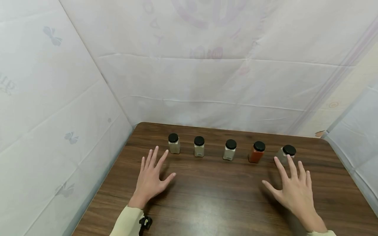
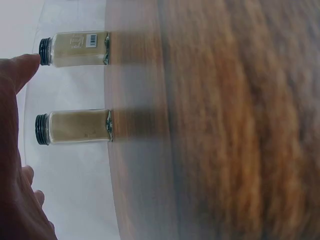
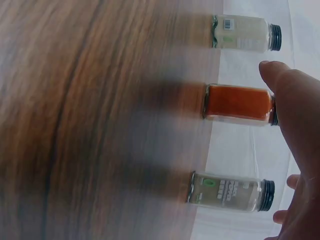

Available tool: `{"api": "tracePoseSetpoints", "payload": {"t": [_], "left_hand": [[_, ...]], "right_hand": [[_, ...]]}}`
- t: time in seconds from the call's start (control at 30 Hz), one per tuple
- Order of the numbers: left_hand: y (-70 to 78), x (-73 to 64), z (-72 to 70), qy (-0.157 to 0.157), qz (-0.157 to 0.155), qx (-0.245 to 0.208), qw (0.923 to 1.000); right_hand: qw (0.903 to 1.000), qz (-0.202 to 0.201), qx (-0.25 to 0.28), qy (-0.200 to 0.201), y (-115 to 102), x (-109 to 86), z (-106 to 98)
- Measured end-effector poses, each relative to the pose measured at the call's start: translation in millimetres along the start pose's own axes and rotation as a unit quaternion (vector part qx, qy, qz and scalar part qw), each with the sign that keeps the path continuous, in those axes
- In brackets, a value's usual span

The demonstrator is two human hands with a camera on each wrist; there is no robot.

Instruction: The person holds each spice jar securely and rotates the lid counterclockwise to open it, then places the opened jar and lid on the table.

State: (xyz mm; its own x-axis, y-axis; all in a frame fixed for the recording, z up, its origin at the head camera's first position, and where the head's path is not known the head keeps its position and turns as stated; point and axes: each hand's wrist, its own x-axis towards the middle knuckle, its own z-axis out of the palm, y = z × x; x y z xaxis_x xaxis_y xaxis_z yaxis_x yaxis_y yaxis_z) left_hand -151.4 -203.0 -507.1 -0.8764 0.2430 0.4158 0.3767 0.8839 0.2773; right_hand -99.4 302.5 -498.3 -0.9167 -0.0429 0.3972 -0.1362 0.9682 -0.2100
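Note:
Several small glass spice jars with black lids stand upright in a row. The leftmost jar [image 1: 174, 146] and the one beside it [image 1: 199, 150] hold pale greenish-tan powder. A jar of pale contents [image 1: 229, 153] stands in the middle, then a jar of orange-red powder [image 1: 255, 156]. The rightmost jar [image 1: 281, 157], greyish with a printed label, is partly hidden by fingertips in the head view. My left hand [image 1: 151, 182] is spread with straight fingers, nearest the leftmost jar. My right hand [image 1: 296, 193] is spread likewise before the rightmost jar. Neither hand grips anything.
The jars stand toward the back of a dark wood-grain table [image 1: 212, 186] with rounded far corners. White printed sheeting [image 1: 189, 78] hangs behind it and on both sides. A black strap [image 1: 145, 223] shows at the left wrist.

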Motion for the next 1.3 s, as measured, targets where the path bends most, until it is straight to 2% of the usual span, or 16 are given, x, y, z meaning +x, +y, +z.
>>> {"api": "tracePoseSetpoints", "payload": {"t": [0.5,1.07,1.17,1.3], "left_hand": [[-6.3,6.8,-2.9,0.033,-0.006,-0.052,0.9981],[-5.7,7.6,-3.7,0.052,0.004,-0.075,0.9958],[-6.5,7.7,-3.1,0.044,-0.005,-0.093,0.9947],[-6.0,8.0,-4.2,0.022,-0.037,-0.128,0.9908]], "right_hand": [[0.9946,-0.065,0.0,0.08,-24.7,17.2,2.8],[0.994,-0.08,0.017,0.072,-45.3,29.0,3.6],[0.9946,-0.077,0.022,0.066,-49.6,29.9,4.3],[0.9937,-0.084,0.025,0.069,-55.6,33.4,5.7]]}}
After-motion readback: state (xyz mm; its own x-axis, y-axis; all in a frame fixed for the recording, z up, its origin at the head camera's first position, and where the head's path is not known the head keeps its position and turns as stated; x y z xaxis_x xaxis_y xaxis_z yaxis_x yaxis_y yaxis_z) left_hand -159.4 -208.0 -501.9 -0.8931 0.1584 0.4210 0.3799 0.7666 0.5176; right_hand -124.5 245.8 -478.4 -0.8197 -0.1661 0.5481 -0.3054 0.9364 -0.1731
